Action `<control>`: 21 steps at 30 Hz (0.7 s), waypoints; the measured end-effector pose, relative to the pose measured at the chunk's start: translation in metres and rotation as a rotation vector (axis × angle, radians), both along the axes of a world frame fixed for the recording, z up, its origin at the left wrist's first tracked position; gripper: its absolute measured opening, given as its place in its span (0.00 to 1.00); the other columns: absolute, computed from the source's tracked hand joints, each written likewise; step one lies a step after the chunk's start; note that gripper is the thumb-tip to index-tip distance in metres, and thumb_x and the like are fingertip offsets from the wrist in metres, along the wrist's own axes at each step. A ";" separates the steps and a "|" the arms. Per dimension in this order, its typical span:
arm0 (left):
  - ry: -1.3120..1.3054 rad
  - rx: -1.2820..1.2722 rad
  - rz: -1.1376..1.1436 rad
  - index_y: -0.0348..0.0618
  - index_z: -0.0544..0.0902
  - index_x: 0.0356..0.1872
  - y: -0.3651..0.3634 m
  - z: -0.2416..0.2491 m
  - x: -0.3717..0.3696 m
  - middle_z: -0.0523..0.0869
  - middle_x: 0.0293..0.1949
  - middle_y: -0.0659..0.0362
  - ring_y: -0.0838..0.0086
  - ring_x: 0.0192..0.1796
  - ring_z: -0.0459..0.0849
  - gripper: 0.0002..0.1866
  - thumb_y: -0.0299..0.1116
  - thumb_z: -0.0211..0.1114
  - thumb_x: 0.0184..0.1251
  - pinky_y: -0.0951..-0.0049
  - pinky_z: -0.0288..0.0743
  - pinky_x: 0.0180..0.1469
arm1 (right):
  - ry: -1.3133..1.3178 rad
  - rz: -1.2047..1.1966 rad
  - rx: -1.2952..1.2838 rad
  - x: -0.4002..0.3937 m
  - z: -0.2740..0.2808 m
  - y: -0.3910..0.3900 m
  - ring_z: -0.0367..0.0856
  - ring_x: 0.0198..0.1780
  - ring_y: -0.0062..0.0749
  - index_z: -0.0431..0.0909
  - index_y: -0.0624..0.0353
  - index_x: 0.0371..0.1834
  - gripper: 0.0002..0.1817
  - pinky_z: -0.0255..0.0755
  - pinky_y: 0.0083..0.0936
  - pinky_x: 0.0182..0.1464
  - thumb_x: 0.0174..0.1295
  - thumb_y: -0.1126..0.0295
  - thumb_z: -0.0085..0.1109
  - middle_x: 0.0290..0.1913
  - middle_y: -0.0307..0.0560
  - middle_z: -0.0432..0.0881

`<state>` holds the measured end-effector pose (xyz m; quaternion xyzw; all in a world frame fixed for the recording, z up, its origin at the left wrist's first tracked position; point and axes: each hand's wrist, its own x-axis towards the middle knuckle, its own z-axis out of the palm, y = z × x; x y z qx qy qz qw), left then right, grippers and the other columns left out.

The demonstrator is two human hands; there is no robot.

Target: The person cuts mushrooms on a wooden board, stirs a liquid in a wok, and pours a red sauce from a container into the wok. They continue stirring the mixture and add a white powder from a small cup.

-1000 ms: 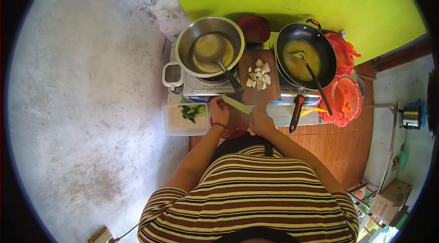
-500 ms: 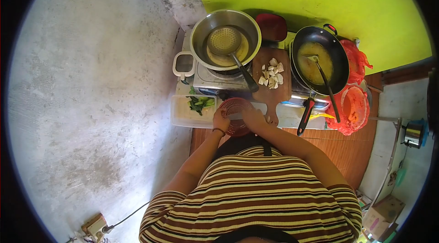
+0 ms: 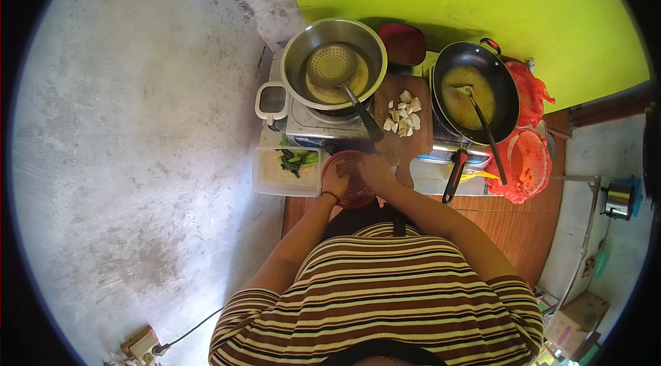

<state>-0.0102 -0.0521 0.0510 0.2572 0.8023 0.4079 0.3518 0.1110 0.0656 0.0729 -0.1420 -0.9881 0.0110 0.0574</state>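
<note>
Both your hands are at the one red perforated basket, which is in front of your waist, at the near edge of the surface (image 3: pixel 432 173). Your left hand (image 3: pixel 336 180) reaches over the basket's (image 3: pixel 358 194) left side with fingers pointing down into it, and your right hand (image 3: pixel 376 173) is bent over its right side; the fingers of both are partly hidden, so you cannot tell whether either one grips anything. Just left of the basket you have one clear container (image 3: pixel 266 176) with one bunch of greens (image 3: pixel 297 161). Beyond your hands lies one wooden board (image 3: pixel 406 149), bearing a single heap of pale chopped pieces (image 3: pixel 403 118), well over ten, overlapping too much to count exactly. Left of the board is one steel pot (image 3: pixel 292 80) holding one skimmer (image 3: pixel 332 66), whose black handle leans out over the rim. Right of the board is one black wok (image 3: pixel 497 77) with yellowish liquid and one spatula (image 3: pixel 486 125). You have two red plastic bags (image 3: pixel 531 94) right of the wok, and one dark red dish (image 3: pixel 403 44) behind the board.
</note>
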 end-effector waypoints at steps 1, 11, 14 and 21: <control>-0.018 0.008 0.007 0.35 0.74 0.50 0.002 0.004 0.002 0.80 0.49 0.49 0.62 0.51 0.81 0.20 0.22 0.60 0.52 0.68 0.74 0.54 | 0.014 0.013 0.002 0.001 0.001 0.001 0.73 0.41 0.35 0.74 0.55 0.35 0.09 0.66 0.33 0.42 0.51 0.66 0.53 0.37 0.44 0.74; 0.060 0.092 0.000 0.37 0.78 0.43 0.009 -0.024 0.010 0.84 0.40 0.51 0.65 0.44 0.83 0.14 0.22 0.56 0.54 0.70 0.76 0.46 | 0.121 0.019 -0.086 0.009 0.043 0.004 0.72 0.39 0.36 0.72 0.55 0.31 0.06 0.66 0.31 0.43 0.51 0.68 0.52 0.34 0.45 0.72; 0.062 0.185 -0.072 0.37 0.78 0.42 0.017 0.007 0.015 0.84 0.38 0.51 0.66 0.43 0.84 0.13 0.23 0.56 0.55 0.72 0.76 0.45 | 0.169 -0.050 -0.138 0.013 0.066 0.005 0.73 0.39 0.37 0.72 0.55 0.31 0.06 0.67 0.33 0.43 0.51 0.69 0.53 0.34 0.46 0.72; -0.050 0.336 -0.204 0.38 0.77 0.43 0.054 0.104 0.049 0.84 0.40 0.53 0.70 0.41 0.84 0.12 0.23 0.56 0.57 0.75 0.75 0.41 | 0.287 -0.275 -0.330 0.058 0.133 0.033 0.75 0.38 0.46 0.71 0.59 0.32 0.08 0.70 0.40 0.40 0.48 0.74 0.56 0.33 0.52 0.73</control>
